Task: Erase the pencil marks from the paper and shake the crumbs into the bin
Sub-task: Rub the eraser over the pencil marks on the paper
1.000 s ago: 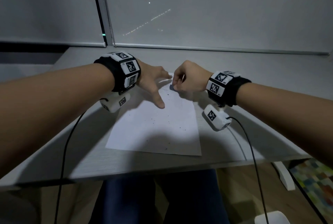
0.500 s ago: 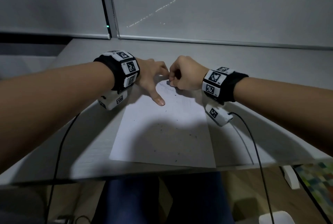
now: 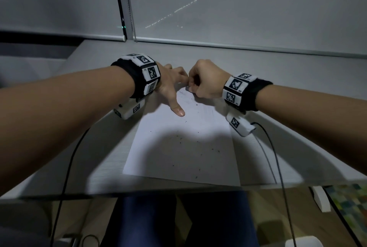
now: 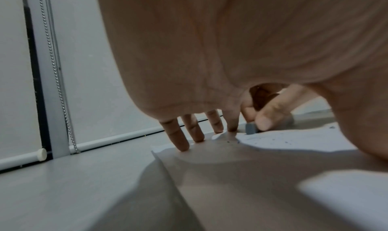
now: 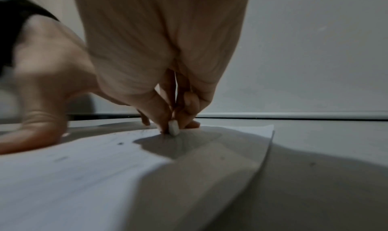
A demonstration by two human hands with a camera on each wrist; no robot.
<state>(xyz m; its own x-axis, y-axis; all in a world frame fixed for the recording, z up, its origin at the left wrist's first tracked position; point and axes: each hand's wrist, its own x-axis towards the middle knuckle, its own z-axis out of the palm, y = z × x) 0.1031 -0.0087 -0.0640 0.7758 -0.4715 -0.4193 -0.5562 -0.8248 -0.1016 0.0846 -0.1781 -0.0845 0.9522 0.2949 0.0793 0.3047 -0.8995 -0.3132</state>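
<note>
A white sheet of paper [image 3: 184,147] lies on the grey desk [image 3: 99,147], with faint pencil lines near its far end and dark crumbs scattered over it. My right hand [image 3: 204,81] pinches a small eraser [image 5: 174,126] between thumb and fingers and holds its tip on the paper's far part. The same eraser [image 4: 251,128] shows as a grey block in the left wrist view. My left hand [image 3: 172,87] lies flat with spread straight fingers [image 4: 180,138], pressing the far left of the sheet; its thumb [image 3: 178,110] points toward me.
Closed roller blinds [image 3: 238,8] with a bead chain [image 4: 56,78] stand behind the desk. Cables [image 3: 278,157] hang from both wrist cameras over the desk's near edge [image 3: 178,190]. Below it are my legs and a white object [image 3: 303,243] on the floor at the lower right.
My right hand with the eraser has shifted a little to the left, toward my left fingertips. The left hand has stayed pressed on the paper. The head view has tilted slightly.
</note>
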